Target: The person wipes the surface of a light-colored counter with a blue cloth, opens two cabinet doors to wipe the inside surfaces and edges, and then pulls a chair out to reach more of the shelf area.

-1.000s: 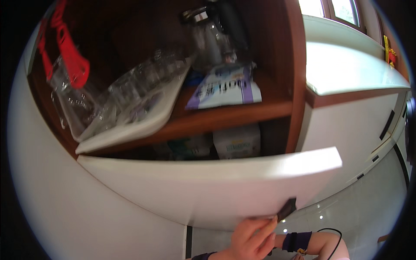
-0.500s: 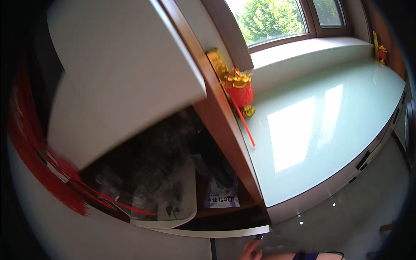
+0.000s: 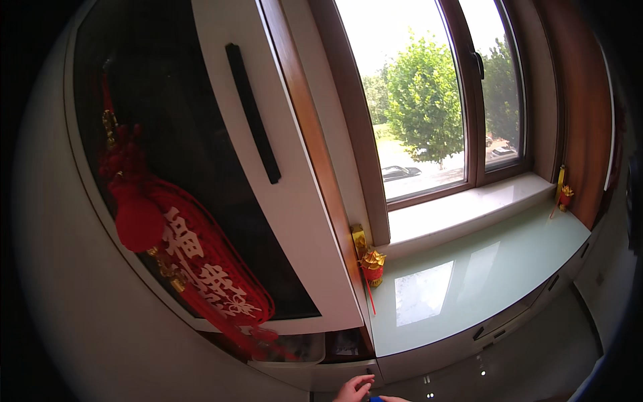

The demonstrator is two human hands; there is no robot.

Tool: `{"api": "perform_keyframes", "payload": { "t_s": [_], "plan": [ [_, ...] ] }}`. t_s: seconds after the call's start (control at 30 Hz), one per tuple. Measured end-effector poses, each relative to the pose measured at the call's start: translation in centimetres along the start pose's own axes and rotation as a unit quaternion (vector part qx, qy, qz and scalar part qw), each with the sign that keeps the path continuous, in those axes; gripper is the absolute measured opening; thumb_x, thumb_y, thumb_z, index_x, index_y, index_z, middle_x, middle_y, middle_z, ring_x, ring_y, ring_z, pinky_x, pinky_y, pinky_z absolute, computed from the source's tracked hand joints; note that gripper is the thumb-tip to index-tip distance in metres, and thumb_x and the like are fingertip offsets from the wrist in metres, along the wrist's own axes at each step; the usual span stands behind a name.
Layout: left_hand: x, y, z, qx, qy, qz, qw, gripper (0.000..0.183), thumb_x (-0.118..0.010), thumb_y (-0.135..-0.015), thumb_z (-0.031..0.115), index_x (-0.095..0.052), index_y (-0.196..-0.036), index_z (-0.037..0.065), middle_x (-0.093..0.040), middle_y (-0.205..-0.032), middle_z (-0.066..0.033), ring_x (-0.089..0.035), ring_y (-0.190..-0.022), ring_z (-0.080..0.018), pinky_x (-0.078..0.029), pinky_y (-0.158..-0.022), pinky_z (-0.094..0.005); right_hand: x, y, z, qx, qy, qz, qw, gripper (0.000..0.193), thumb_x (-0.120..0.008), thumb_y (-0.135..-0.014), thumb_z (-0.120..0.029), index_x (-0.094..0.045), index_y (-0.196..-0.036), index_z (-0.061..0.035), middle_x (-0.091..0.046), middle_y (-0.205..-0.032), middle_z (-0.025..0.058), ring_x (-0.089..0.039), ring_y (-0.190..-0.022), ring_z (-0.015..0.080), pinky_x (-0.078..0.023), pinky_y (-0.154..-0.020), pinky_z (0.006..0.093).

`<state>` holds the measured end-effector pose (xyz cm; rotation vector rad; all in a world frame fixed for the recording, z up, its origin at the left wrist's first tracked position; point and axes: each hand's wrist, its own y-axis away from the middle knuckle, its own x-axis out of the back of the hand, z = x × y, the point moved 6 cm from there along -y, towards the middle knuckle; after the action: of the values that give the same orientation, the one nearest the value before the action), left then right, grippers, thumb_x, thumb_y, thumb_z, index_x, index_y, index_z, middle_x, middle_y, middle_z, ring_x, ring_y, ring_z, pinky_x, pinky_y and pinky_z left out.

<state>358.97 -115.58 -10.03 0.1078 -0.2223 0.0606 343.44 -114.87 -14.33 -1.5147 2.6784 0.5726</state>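
Observation:
My right hand (image 3: 353, 388) shows at the lower edge, with a blue band (image 3: 375, 399) at its wrist. Its fingers are loosely bent and somewhat apart, and I see nothing held in them. Just above the fingertips is the pale drawer front (image 3: 345, 373) with a small dark handle (image 3: 370, 371); whether they touch cannot be told. Behind that front, the drawer stands partly pulled out. It holds a whitish tray (image 3: 318, 355) and a printed packet (image 3: 345, 343). My left hand is out of the picture.
Above the drawer rises a white cabinet door (image 3: 295, 201) with dark glass, a long black handle (image 3: 252, 114) and a red hanging ornament (image 3: 214, 268). To the right, a glossy pale green countertop (image 3: 462, 308) carries a red-and-gold lantern ornament (image 3: 372, 268), below a window (image 3: 429, 100).
The view has tilted upward, bringing more of the cabinet door and window into sight and less of the drawer's inside. My right hand appears farther left, with less forearm showing.

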Motion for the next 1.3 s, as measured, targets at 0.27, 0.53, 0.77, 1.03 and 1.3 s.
{"api": "perform_keyframes", "payload": {
  "t_s": [0.27,0.53,0.77,1.03,1.3],
  "plan": [
    [7.3,-4.7,11.7,-0.012,0.402,0.166,0.900,0.038,-0.059,-0.095,0.015,-0.053,-0.130,0.003,-0.064,-0.121,-0.0117,-0.065,-0.105,-0.0267,-0.054,-0.085,-0.0349,5.2,1.5,-13.5,0.116,0.032,0.022,0.993,0.066,-0.054,-0.072,0.005,-0.047,-0.137,-0.0070,-0.056,-0.105,0.0046,-0.056,-0.092,0.0157,-0.052,-0.082,0.0323],
    [6.4,-7.1,11.9,0.000,0.608,0.151,0.780,0.026,-0.063,-0.087,0.012,-0.061,-0.111,0.002,-0.066,-0.113,-0.0141,-0.060,-0.111,-0.0319,-0.047,-0.100,-0.0460,5.6,3.3,-18.5,0.143,-0.024,0.026,0.989,0.065,-0.063,-0.079,0.001,-0.044,-0.140,-0.0086,-0.057,-0.114,0.0047,-0.058,-0.100,0.0157,-0.049,-0.090,0.0319],
    [6.1,-6.2,11.1,0.025,0.614,0.135,0.777,0.025,-0.059,-0.087,0.011,-0.061,-0.110,0.001,-0.066,-0.114,-0.0145,-0.059,-0.115,-0.0316,-0.047,-0.100,-0.0461,5.2,4.0,-20.7,0.193,-0.060,0.087,0.975,0.068,-0.055,-0.078,0.017,-0.038,-0.141,-0.0038,-0.052,-0.133,0.0110,-0.061,-0.115,0.0289,-0.047,-0.101,0.0378],
    [4.6,1.1,9.1,0.061,0.527,0.054,0.846,0.035,-0.060,-0.092,0.024,-0.058,-0.121,0.005,-0.064,-0.121,-0.0115,-0.058,-0.119,-0.0291,-0.048,-0.099,-0.0394,2.6,5.3,-22.7,0.208,-0.017,0.013,0.978,0.059,-0.065,-0.082,0.004,-0.047,-0.137,-0.0045,-0.063,-0.117,0.0083,-0.058,-0.112,0.0152,-0.046,-0.099,0.0309],
    [5.6,15.7,3.6,-0.008,0.634,0.002,0.774,0.045,-0.048,-0.098,0.041,-0.060,-0.117,0.001,-0.064,-0.115,-0.0190,-0.062,-0.105,-0.0339,-0.050,-0.090,-0.0465,-10.4,6.2,-20.2,0.166,0.145,-0.360,0.907,0.051,-0.064,-0.082,-0.004,-0.054,-0.132,-0.0054,-0.059,-0.126,0.0072,-0.053,-0.116,0.0173,-0.037,-0.105,0.0314]
  ]
}}
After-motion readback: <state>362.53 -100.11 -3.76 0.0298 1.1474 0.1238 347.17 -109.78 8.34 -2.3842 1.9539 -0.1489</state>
